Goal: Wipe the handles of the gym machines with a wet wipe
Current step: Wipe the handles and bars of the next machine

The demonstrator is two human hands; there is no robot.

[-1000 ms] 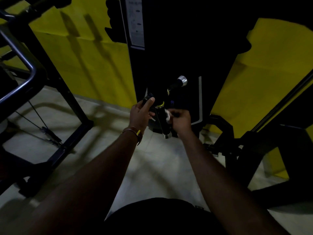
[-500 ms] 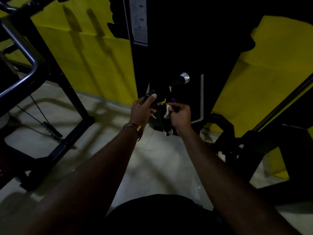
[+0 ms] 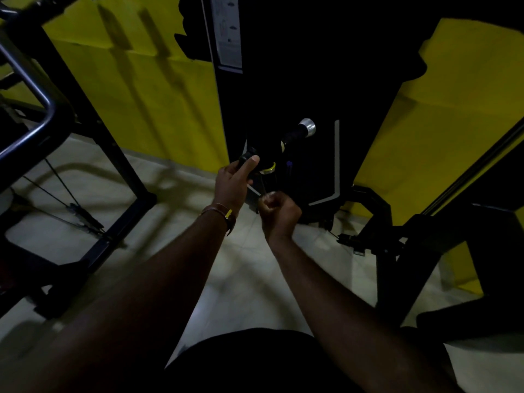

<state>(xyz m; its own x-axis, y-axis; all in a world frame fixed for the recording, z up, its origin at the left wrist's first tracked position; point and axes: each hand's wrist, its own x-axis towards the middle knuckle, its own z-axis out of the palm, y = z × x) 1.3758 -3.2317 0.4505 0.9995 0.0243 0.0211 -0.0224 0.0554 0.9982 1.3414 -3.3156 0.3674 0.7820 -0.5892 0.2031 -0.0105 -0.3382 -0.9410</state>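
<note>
1. The left hand (image 3: 233,181) grips a black part of the gym machine (image 3: 312,80), with the thumb laid up along a dark knob at the top of the grasp; a thin bracelet (image 3: 218,212) with a small yellow piece sits at that wrist.
2. The right hand (image 3: 279,209) is curled into a tight fist around the lower, downward-pointing handle (image 3: 268,180), whose black shaft shows just above the fist below a yellow-and-silver collar.
3. The wet wipe is not clearly visible; only a faint pale edge shows at the top of the right fist, so I cannot tell for certain that it lies between palm and handle.
4. A second handle (image 3: 299,133) juts up and to the right from the same hub, black with a shiny silver end cap, apart from both hands.
5. A white instruction label (image 3: 229,29) is fixed to the machine's upright column near the top of the view; it bears small diagrams and lines of print, too small and dim to read.
6. No brand name can be made out anywhere on the machine.
7. A grey angled stripe (image 3: 336,165) runs down the machine's dark shroud to the right of the handles.
8. Behind stands a yellow wall (image 3: 141,95); below is a pale tiled floor (image 3: 241,279), with another black machine frame (image 3: 85,137) to the left.
</note>
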